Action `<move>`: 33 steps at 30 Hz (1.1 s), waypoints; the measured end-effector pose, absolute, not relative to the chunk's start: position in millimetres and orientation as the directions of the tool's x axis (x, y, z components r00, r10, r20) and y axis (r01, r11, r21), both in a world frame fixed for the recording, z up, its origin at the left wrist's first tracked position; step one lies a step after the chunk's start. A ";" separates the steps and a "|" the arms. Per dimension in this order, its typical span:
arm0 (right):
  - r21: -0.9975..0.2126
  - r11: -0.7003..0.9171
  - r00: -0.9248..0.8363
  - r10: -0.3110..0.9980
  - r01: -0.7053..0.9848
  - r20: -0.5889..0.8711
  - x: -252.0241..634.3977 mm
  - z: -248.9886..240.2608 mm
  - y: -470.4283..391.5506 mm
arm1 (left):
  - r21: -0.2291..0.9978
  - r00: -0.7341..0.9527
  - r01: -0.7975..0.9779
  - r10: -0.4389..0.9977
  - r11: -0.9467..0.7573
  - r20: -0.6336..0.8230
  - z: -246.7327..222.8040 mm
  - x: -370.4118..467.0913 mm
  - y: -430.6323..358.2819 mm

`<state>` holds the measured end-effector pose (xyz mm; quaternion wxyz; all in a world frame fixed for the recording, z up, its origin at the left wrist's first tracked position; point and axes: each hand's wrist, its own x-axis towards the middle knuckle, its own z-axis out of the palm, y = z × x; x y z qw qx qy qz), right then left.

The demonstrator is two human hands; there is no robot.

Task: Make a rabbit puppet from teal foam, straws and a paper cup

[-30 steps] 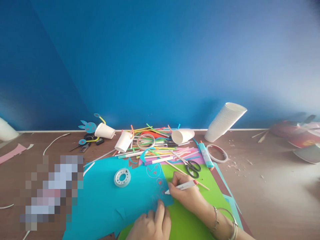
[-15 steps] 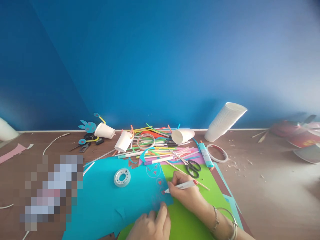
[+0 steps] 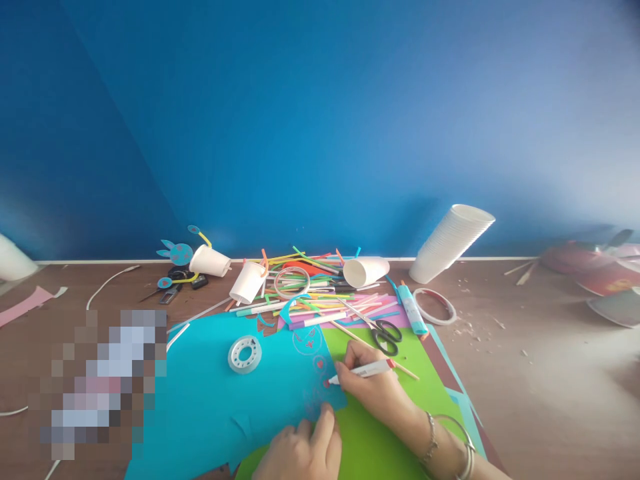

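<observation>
My right hand [image 3: 373,387] is closed around a white marker [image 3: 367,369] with a red end, its red tip touching the blue paper [image 3: 200,393]. Red drawings mark the sheet there: a round face [image 3: 307,341] and, below it, a small circle with a heart [image 3: 319,364]. Fainter lines near the tip are hard to make out. My left hand [image 3: 303,448] presses on the lower edge of the blue paper, index finger stretched forward, holding nothing. Green paper [image 3: 367,433] lies under both hands. Black-handled scissors [image 3: 385,335] and a wooden stick [image 3: 406,371] lie beyond my right hand.
A clear tape roll [image 3: 245,355] sits on the blue paper. Behind are colored straws [image 3: 320,303], paper cups [image 3: 249,282], a glue tube [image 3: 412,310] and another tape roll [image 3: 434,307]. A stack of cups [image 3: 451,243] leans at the wall. A pixelated patch covers the left.
Almost nothing differs. The marker tip stays at about the same spot on the blue paper, and my left hand keeps its place.
</observation>
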<state>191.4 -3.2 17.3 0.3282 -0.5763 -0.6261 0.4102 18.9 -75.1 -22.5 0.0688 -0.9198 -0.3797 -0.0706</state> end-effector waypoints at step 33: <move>-0.927 -0.083 -0.121 0.983 0.366 -0.135 187.2 20.4 -2.2 | -0.126 0.737 0.671 0.638 -0.731 0.226 -6.7 22.0 -71.4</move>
